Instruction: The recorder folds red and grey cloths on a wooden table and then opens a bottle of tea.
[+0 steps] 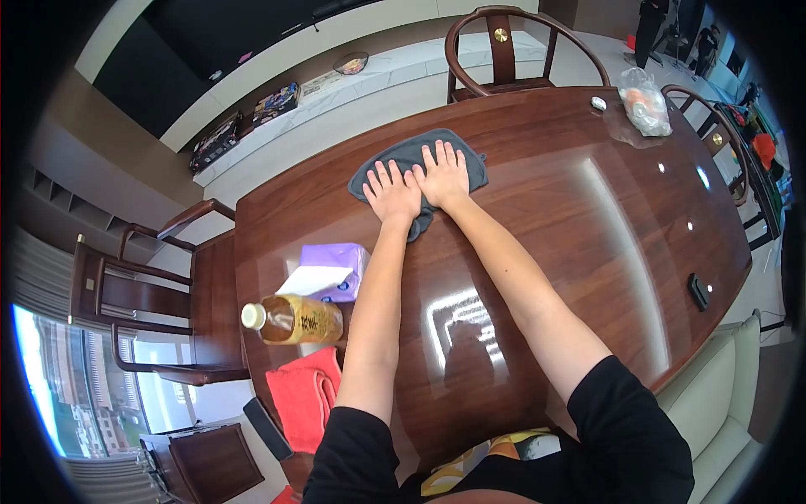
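Note:
Both arms stretch forward over a glossy dark wooden table. A dark grey cloth lies spread near its far edge, with a bunched corner trailing toward me. My left hand rests flat on the cloth, fingers apart. Beside it, my right hand also presses palm down, its fingers spread and its thumb close to the left thumb. Neither hand grips the fabric. Left of my left forearm are a purple tissue pack with a white sheet pulled out, a bottle of amber drink and a folded red towel.
A dark flat case sits at the left edge. Toward the right are a clear plastic bag, a small white object and a black object. Wooden armchairs surround the table. People stand in the far background.

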The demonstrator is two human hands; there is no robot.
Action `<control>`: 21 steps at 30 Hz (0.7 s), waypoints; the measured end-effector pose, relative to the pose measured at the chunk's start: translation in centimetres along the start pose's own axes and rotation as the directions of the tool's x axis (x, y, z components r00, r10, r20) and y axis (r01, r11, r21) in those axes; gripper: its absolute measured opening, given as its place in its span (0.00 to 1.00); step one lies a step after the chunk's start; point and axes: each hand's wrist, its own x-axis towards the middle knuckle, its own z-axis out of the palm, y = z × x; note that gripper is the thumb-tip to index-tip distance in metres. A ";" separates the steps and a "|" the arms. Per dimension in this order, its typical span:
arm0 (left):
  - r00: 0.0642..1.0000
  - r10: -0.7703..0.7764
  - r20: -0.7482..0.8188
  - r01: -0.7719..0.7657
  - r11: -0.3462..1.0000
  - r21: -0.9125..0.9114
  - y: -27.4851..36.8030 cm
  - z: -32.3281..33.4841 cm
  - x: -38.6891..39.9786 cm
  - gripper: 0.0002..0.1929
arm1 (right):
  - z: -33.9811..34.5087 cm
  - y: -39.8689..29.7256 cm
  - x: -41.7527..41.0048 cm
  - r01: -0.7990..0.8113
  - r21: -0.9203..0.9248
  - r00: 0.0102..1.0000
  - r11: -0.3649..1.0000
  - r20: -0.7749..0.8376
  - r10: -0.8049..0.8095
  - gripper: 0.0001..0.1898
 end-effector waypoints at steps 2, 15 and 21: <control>1.000 0.020 -0.001 -0.020 1.000 0.000 -0.3 0.2 -2.2 0.34 | 0.1 0.3 -2.1 0.002 -0.012 0.999 1.000 -0.046 -0.003 0.35; 0.973 0.199 -0.113 -0.200 0.980 -0.002 0.1 0.4 -15.2 0.32 | -1.8 2.5 -16.0 0.062 0.051 0.990 0.997 -0.131 -0.055 0.33; 0.895 0.390 -0.218 -0.394 0.919 0.025 -2.2 -0.7 -25.8 0.30 | -3.8 2.6 -26.9 0.194 0.124 0.959 0.973 -0.233 -0.161 0.31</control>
